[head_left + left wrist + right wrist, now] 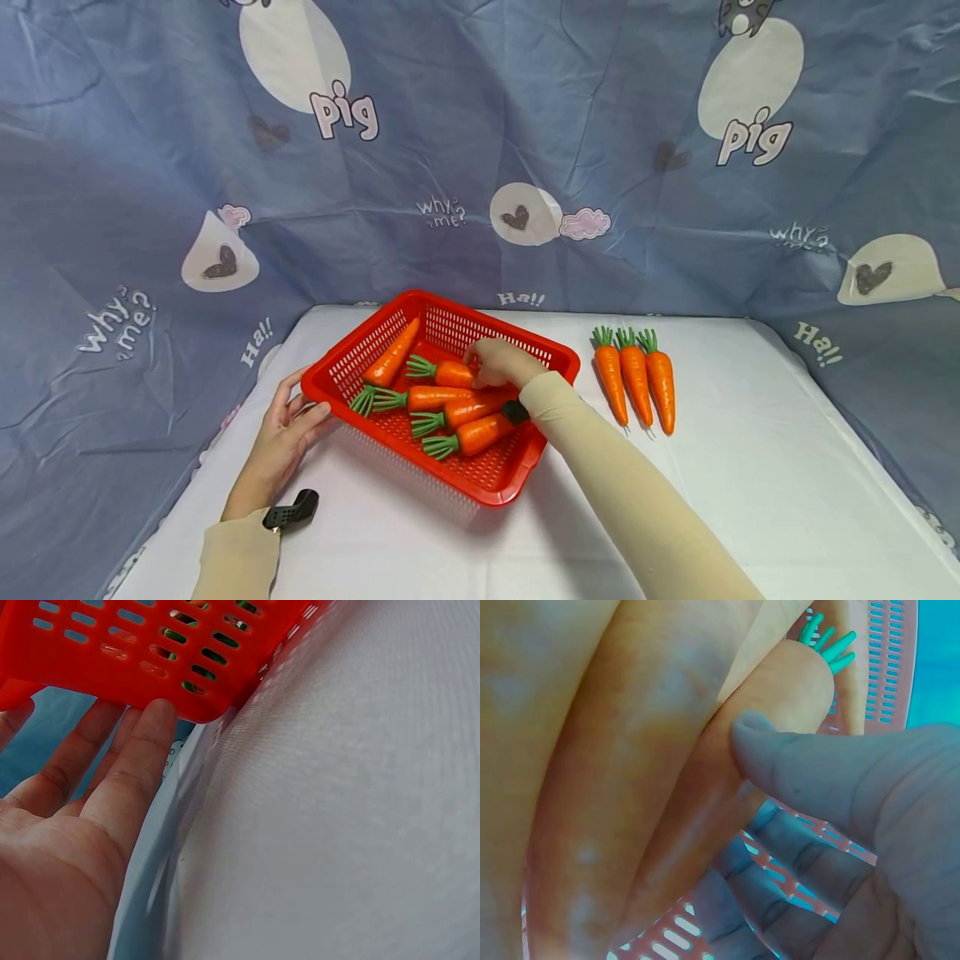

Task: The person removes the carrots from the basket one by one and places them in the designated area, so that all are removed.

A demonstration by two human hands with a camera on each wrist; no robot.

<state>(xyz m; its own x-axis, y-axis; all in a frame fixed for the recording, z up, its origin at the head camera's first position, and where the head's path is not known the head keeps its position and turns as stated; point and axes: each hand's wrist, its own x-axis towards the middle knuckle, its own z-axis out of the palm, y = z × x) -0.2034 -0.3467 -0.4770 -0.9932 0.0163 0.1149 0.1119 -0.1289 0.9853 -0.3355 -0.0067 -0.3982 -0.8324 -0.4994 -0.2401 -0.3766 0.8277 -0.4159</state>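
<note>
A red plastic basket (442, 471) with slotted walls holds several orange carrots with green stem tops. Inside it, my right hand (506, 362) holds the farthest carrot of the middle row (452, 374). The right wrist view has the thumb (780, 754) on top of that carrot (705, 802) and the fingers curled along its other side. At the basket's left corner, my left hand (281, 433) touches the outside with thumb and fingers spread. The left wrist view shows its fingers (135, 761) fairly straight against the red wall (90, 660).
Three carrots (634, 379) lie side by side on the white tabletop (750, 483), right of the basket, tops pointing away. One carrot (393, 354) lies apart along the basket's left wall. A blue printed cloth (450, 125) hangs behind and at both sides.
</note>
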